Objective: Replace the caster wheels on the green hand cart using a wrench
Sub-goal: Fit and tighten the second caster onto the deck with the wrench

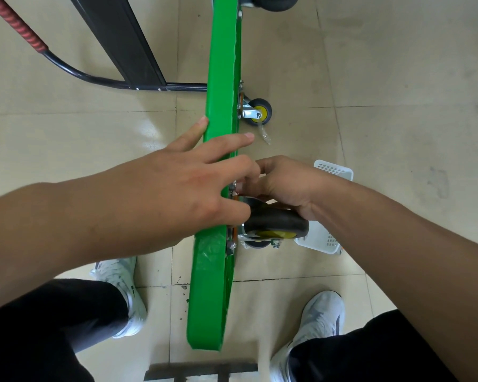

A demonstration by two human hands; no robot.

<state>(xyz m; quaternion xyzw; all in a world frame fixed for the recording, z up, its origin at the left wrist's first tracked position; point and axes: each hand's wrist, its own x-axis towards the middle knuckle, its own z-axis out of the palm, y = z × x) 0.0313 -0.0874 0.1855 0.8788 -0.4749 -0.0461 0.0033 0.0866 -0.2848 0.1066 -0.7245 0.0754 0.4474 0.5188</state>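
The floor (pixel 384 78) is pale beige tile with dark grout lines. On it the green hand cart (pixel 221 106) stands on its edge, a white plastic basket (pixel 334 170) sits just beside it, 2 white shoes (pixel 122 274) flank it, and dark crumbs (pixel 181 285) lie near its base

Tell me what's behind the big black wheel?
A white basket on the floor. The wheel and right hand cover its middle, so its inside can't be seen.

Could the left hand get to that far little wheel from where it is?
Probably yes. The left hand lies spread across the cart, a fingertip pointing toward the far caster, with open floor between. It would have to leave the near caster, which the right hand grips.
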